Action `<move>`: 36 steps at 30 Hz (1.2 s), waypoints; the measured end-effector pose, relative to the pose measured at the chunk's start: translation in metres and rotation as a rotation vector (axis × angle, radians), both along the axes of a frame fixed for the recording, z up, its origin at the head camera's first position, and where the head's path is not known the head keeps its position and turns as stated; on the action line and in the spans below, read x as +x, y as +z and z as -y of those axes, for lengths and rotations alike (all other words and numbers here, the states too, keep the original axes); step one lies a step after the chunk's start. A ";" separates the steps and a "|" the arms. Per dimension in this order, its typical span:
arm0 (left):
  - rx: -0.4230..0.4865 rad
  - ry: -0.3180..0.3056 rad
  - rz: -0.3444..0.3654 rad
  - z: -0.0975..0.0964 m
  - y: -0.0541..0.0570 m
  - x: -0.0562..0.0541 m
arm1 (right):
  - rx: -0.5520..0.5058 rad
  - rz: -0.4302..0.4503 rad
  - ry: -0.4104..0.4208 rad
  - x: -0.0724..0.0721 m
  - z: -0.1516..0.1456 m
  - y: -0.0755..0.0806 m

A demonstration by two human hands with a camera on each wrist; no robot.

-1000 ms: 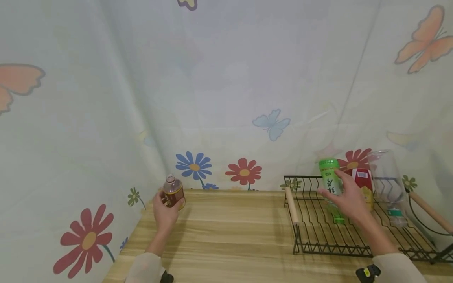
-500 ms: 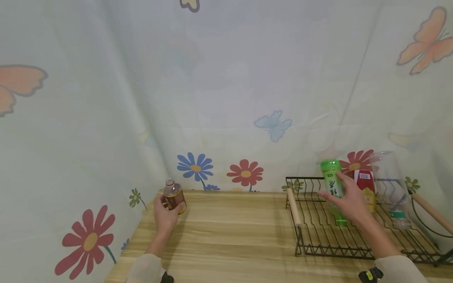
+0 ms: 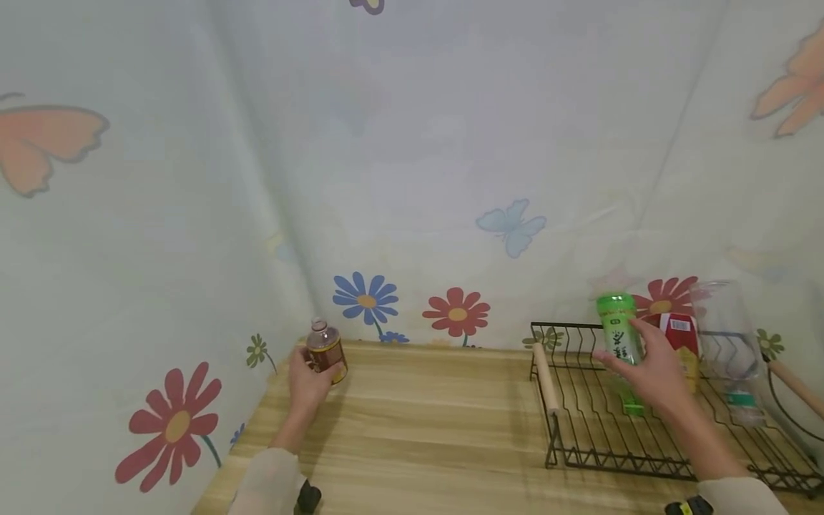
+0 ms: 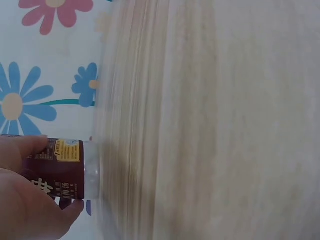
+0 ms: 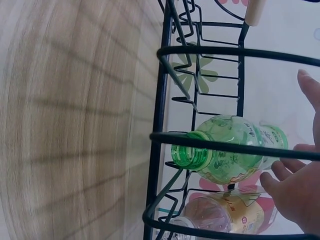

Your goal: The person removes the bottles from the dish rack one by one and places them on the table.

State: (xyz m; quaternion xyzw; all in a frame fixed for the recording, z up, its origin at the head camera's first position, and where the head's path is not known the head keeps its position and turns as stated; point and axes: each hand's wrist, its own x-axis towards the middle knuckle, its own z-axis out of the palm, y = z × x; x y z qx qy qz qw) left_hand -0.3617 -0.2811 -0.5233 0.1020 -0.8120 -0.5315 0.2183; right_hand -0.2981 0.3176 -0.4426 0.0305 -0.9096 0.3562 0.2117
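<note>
In the head view my left hand (image 3: 309, 386) grips a small plastic bottle (image 3: 327, 352) with a dark red label, upright at the table's back left corner. The left wrist view shows fingers and thumb curled round its label (image 4: 57, 172), with the clear base at the tabletop. My right hand (image 3: 659, 368) is beside a green plastic bottle (image 3: 616, 312) that stands neck down in a black wire rack (image 5: 240, 146). Its thumb and index finger are spread apart. Whether the other fingers touch that bottle, I cannot tell.
Also in the rack are a bottle with a red and yellow label (image 3: 684, 332) and a clear bottle (image 3: 721, 322), both to the right. The rack has wooden handles (image 3: 546, 375). A printed curtain (image 3: 412, 143) closes off the back and left of the wooden table (image 3: 438, 415).
The head view has turned a little left, so everything sits farther right in it. My left hand keeps its grip on the dark red labelled bottle. My right hand stays by the green bottle.
</note>
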 end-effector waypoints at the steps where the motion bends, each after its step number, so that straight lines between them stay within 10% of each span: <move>1: -0.002 -0.003 0.005 -0.001 0.000 -0.001 | 0.003 -0.004 -0.002 0.000 -0.001 0.000; 36: -0.077 -0.041 0.034 0.000 0.005 -0.003 | 0.071 -0.035 0.023 -0.003 -0.007 0.000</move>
